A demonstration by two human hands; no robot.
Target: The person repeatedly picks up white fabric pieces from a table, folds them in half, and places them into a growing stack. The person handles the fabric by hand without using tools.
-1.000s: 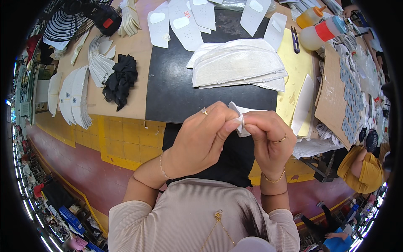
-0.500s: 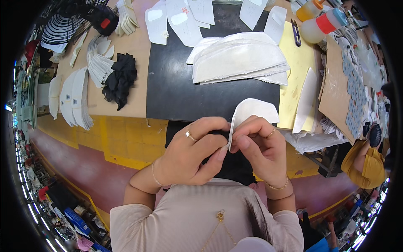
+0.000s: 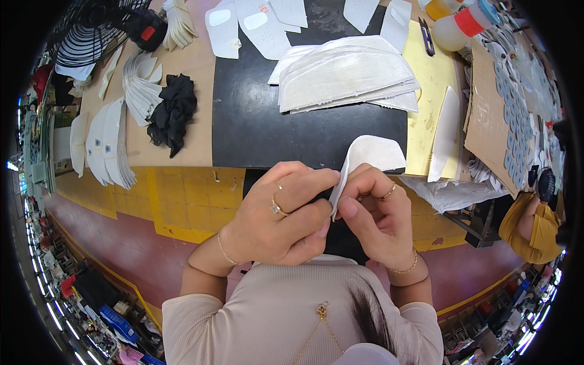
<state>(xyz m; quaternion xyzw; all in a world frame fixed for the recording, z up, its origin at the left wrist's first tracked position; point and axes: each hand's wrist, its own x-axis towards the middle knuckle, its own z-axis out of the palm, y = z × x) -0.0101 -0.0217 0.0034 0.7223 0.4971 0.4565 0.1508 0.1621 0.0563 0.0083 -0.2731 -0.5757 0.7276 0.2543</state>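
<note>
A white, rounded fabric piece (image 3: 372, 152) is held up at the table's front edge, its upper part tilted over the black mat. My left hand (image 3: 283, 213) pinches its left edge near the lower end, fingers bent. On the other side, my right hand (image 3: 380, 213) grips the same piece between thumb and curled fingers. The fingertips of both hands nearly meet at the lower corner, and they partly hide that edge. Beyond them, a stack of similar white pieces (image 3: 347, 73) lies on the black mat (image 3: 243, 121).
Left on the table are a black cloth (image 3: 174, 115), bundled white strips (image 3: 140, 91), printed white pieces (image 3: 109, 143) and a black fan (image 3: 91, 36). To the right lie thread snips (image 3: 426, 36), a red-banded bottle (image 3: 465, 27) and cardboard (image 3: 486, 115) with grey discs.
The fabric piece has shifted slightly right and leans more to the right. My left fingers have moved a little along its edge. The view has tilted slightly.
</note>
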